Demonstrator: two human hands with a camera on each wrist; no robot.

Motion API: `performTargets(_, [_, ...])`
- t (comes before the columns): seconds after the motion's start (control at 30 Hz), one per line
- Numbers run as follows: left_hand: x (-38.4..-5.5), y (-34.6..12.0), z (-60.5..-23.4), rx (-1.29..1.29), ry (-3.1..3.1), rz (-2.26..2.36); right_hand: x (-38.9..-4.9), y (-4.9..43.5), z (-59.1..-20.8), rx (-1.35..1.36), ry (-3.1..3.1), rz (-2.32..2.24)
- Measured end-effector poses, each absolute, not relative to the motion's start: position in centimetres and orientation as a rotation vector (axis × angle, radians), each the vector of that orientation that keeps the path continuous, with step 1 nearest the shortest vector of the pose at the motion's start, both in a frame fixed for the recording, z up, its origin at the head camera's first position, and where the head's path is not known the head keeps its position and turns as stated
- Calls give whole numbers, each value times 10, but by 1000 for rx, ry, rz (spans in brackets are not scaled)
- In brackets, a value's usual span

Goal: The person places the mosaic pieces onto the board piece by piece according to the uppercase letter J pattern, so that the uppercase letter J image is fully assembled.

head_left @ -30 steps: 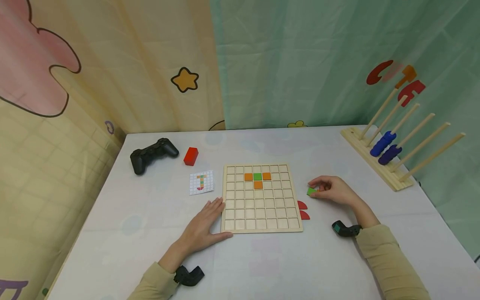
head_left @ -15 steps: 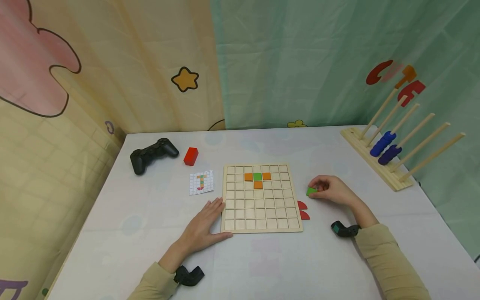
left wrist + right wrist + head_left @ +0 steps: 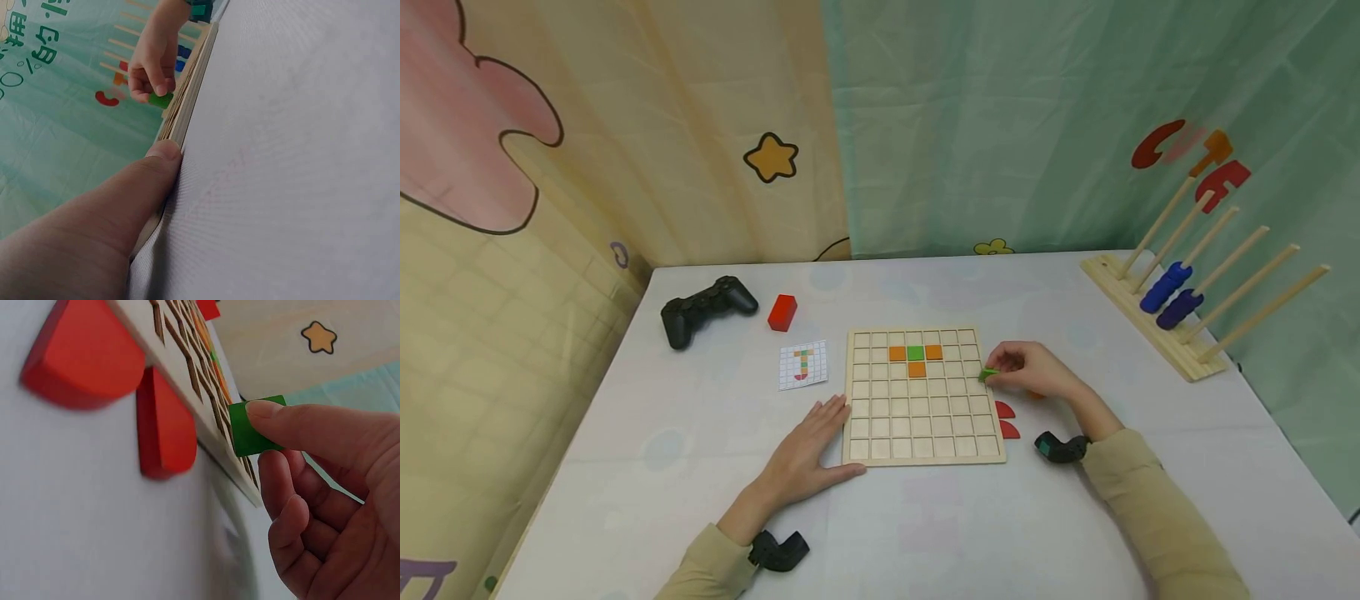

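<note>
My right hand pinches a green square tile between thumb and fingers, just over the right edge of the wooden grid board. On the board sit a green tile with orange tiles on both sides of it and another orange tile below. With fingers straight, my left hand rests at the board's lower left corner; its thumb touches the board's edge. Two red quarter-round pieces lie beside the board's right edge. An orange piece is mostly hidden under my right hand.
A pattern card lies left of the board, with a red block and a black game controller behind it. At the right stands a wooden peg rack with blue and purple beads on two pegs.
My right hand has lifted the green tile off the table and moved left to the board's edge, uncovering a bit of orange. My left hand has stayed put.
</note>
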State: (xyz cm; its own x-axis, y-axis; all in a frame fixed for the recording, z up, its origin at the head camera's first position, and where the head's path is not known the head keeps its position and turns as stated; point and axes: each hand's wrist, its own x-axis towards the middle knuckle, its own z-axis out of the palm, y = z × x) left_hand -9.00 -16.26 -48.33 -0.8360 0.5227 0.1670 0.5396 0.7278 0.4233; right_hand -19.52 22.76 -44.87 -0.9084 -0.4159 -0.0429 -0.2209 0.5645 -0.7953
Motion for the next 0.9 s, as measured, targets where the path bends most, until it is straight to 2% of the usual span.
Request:
performTargets(0.5, [-91, -162, -483, -871, -2921, -686, -207, 157, -437, -787, 2456, -1171])
performTargets(0.9, [-90, -161, -483, -869, -2925, -700, -206, 135, -433, -730, 2455, -1069])
